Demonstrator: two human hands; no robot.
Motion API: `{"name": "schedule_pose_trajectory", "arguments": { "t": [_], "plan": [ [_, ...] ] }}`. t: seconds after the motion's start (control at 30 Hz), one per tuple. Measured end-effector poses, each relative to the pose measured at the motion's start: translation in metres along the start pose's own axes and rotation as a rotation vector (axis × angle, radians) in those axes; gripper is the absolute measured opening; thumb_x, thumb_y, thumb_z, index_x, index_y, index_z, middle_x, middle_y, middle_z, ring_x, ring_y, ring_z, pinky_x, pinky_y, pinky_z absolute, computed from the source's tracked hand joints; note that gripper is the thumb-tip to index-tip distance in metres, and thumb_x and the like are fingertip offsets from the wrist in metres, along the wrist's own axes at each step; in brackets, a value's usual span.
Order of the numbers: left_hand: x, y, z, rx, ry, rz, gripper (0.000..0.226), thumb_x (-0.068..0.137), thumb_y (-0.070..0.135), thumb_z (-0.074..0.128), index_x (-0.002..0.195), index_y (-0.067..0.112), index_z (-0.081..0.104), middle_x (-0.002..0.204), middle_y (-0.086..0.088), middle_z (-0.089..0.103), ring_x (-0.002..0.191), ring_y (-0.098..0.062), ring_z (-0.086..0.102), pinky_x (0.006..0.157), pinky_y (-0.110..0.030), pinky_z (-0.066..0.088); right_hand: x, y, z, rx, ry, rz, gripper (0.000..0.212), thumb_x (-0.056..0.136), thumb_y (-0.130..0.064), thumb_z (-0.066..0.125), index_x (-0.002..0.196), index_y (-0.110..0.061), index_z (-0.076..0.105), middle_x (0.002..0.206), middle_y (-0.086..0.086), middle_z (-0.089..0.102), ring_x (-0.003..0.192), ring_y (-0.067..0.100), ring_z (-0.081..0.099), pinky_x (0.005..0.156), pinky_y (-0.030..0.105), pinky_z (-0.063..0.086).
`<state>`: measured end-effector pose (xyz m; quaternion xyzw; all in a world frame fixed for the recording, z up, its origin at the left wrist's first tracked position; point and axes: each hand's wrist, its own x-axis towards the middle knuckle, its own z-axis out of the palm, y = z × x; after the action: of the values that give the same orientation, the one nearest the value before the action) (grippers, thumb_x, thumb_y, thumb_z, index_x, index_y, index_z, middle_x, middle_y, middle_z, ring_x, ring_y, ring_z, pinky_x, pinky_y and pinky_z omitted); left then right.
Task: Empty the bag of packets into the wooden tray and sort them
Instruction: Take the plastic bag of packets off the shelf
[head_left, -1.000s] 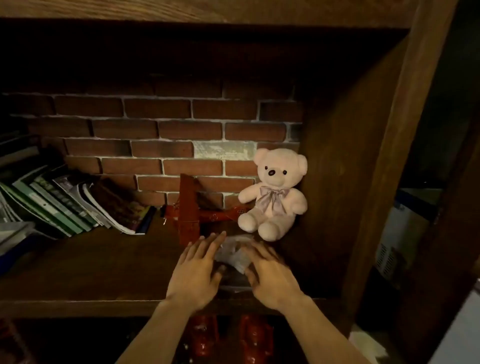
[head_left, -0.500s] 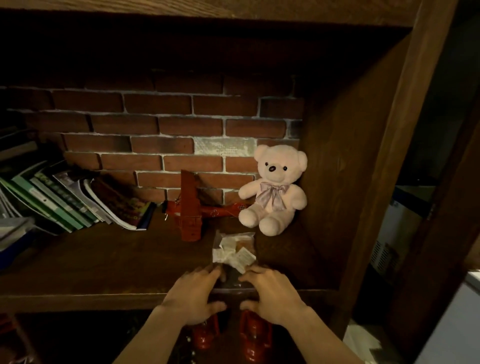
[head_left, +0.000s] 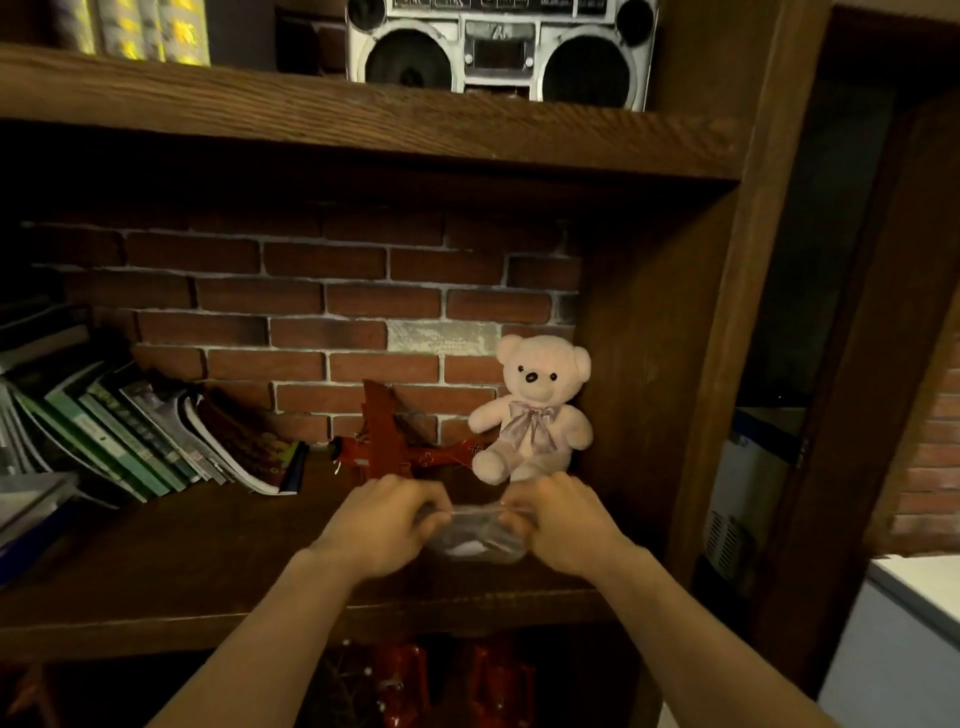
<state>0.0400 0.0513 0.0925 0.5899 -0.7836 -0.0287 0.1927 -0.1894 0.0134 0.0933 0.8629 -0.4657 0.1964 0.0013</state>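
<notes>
gripping the top edge of the bag from both sides, the left hand and right hand are each closed in a pinch on the clear plastic, fingers curled over the rim, with the bag sagging between them just above the front part of the shelf. pale packets show faintly through the plastic, too blurred to count.

the main risk, as i judge it, is that the mouth gives way all at once: if the hands pull apart hard, the thin plastic could split or pop open and fling packets onto the shelf or over its front lip into the dark space below. no wooden tray is visible near the bag, so anything spilled here lands in the wrong place. the slack plastic could also slip out of one pinch, tipping the bag to that side.

just behind the bag sits a red toy plane, and beyond the bag to the right a teddy leans at the brick wall; a jerk backward of the knuckles could knock either over. farther from the bag to the left, leaning books are well apart and safe. above, a boombox stands on the upper shelf, out of reach of this motion.
</notes>
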Motion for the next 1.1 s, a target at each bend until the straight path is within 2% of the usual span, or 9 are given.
{"name": "schedule_pose_trajectory", "arguments": {
  "t": [0.1, 0.2, 0.33, 0.4, 0.47, 0.53, 0.63, 0.93, 1.1],
  "plan": [
    [0.002, 0.009, -0.031, 0.044, 0.111, 0.022, 0.01, 0.098, 0.038, 0.058, 0.102, 0.039, 0.066, 0.103, 0.016, 0.07, 0.098, -0.007, 0.064, 0.088, -0.037, 0.053, 0.008, -0.011, -0.028, 0.127, 0.097, 0.036, 0.008, 0.093, -0.025, 0.07, 0.096, -0.024, 0.077, 0.094, -0.012, 0.072, 0.083, 0.006, 0.063, 0.08, 0.036, 0.057],
    [0.004, 0.018, -0.058, 0.085, 0.231, 0.055, 0.01, 0.097, 0.036, 0.06, 0.102, 0.037, 0.069, 0.106, 0.014, 0.068, 0.1, -0.011, 0.062, 0.088, -0.037, 0.051, 0.016, -0.02, -0.05, 0.18, 0.206, 0.031, 0.007, 0.09, -0.028, 0.075, 0.095, -0.025, 0.079, 0.097, -0.009, 0.076, 0.09, 0.008, 0.067, 0.085, 0.036, 0.057],
    [0.005, 0.024, -0.082, 0.095, 0.313, 0.058, 0.012, 0.096, 0.036, 0.06, 0.105, 0.036, 0.068, 0.106, 0.012, 0.068, 0.1, -0.015, 0.063, 0.086, -0.038, 0.051, 0.022, -0.024, -0.068, 0.197, 0.278, 0.058, 0.007, 0.088, -0.035, 0.076, 0.093, -0.031, 0.079, 0.1, -0.012, 0.078, 0.093, 0.006, 0.069, 0.082, 0.037, 0.06],
    [0.004, 0.023, -0.084, 0.058, 0.338, 0.061, 0.01, 0.095, 0.036, 0.062, 0.104, 0.038, 0.063, 0.097, 0.016, 0.067, 0.092, -0.012, 0.063, 0.079, -0.035, 0.05, 0.018, -0.027, -0.072, 0.216, 0.294, 0.058, 0.007, 0.087, -0.035, 0.077, 0.092, -0.031, 0.08, 0.093, -0.018, 0.077, 0.087, 0.003, 0.069, 0.077, 0.037, 0.06],
    [0.003, 0.021, -0.084, 0.047, 0.338, 0.053, 0.01, 0.092, 0.034, 0.066, 0.096, 0.04, 0.058, 0.085, 0.02, 0.064, 0.083, -0.008, 0.061, 0.073, -0.031, 0.045, 0.013, -0.03, -0.072, 0.237, 0.289, 0.067, 0.004, 0.085, -0.033, 0.08, 0.085, -0.029, 0.08, 0.075, -0.026, 0.071, 0.076, -0.001, 0.067, 0.069, 0.033, 0.058],
    [0.003, 0.019, -0.081, 0.045, 0.319, 0.036, 0.01, 0.09, 0.035, 0.068, 0.089, 0.038, 0.058, 0.084, 0.019, 0.065, 0.082, -0.007, 0.061, 0.074, -0.032, 0.048, 0.006, -0.032, -0.071, 0.223, 0.297, 0.091, 0.008, 0.084, -0.034, 0.081, 0.079, -0.028, 0.079, 0.068, -0.018, 0.071, 0.069, 0.004, 0.068, 0.065, 0.036, 0.059],
    [0.006, 0.02, -0.069, 0.031, 0.281, 0.037, 0.009, 0.088, 0.038, 0.066, 0.086, 0.04, 0.058, 0.082, 0.018, 0.065, 0.08, -0.008, 0.062, 0.075, -0.036, 0.054, -0.005, -0.025, -0.063, 0.184, 0.268, 0.112, 0.009, 0.085, -0.037, 0.079, 0.08, -0.029, 0.078, 0.073, -0.012, 0.073, 0.066, 0.005, 0.067, 0.065, 0.039, 0.061],
    [0.018, 0.055, -0.03, -0.017, 0.223, 0.139, 0.006, 0.088, 0.037, 0.066, 0.092, 0.036, 0.062, 0.087, 0.014, 0.065, 0.082, -0.011, 0.062, 0.067, -0.032, 0.048, -0.05, 0.004, -0.066, 0.033, 0.203, 0.242, 0.007, 0.091, -0.036, 0.071, 0.09, -0.031, 0.075, 0.076, -0.014, 0.072, 0.074, 0.004, 0.066, 0.071, 0.039, 0.061],
    [0.024, 0.098, -0.015, -0.041, 0.181, 0.208, 0.008, 0.087, 0.039, 0.068, 0.086, 0.037, 0.061, 0.078, 0.019, 0.058, 0.077, -0.007, 0.057, 0.066, -0.031, 0.046, -0.095, 0.022, -0.085, 0.027, 0.211, 0.327, 0.003, 0.092, -0.035, 0.071, 0.089, -0.034, 0.073, 0.079, -0.015, 0.072, 0.077, 0.002, 0.067, 0.075, 0.037, 0.061]
  ]
}}
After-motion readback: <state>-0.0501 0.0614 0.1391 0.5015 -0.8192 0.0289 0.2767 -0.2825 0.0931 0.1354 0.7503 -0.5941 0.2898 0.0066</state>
